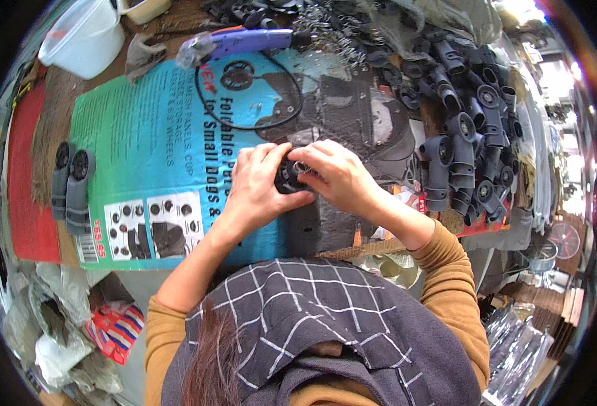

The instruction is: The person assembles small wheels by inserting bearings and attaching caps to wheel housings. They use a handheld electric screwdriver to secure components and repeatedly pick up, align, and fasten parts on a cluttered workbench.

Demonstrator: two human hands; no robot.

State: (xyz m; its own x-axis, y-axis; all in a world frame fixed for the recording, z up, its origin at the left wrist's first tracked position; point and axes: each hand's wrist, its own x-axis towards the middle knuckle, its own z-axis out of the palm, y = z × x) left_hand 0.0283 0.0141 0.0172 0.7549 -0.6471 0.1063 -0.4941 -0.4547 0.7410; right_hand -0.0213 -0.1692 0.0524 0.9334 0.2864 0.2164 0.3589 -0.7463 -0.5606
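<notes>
Over the middle of the bench, my left hand (261, 181) is closed around a black round plastic part (286, 178), which looks like a small wheel housing. My right hand (335, 174) meets it from the other side, thumb and fingers pinched at the part's top. Between those fingertips shows a small shiny metal piece (301, 166), perhaps a spring or clip; its exact shape is too small to tell. Both hands cover much of the part. Beneath them lies a printed cardboard sheet (136, 169) in green and blue.
A purple electric screwdriver (254, 42) with a looped black cable lies beyond my hands. Many black caster housings (461, 145) are heaped at right, and two grey-black ones (80, 183) stand at left. Loose metal pieces (335, 34) and a white tub (85, 40) sit at the back.
</notes>
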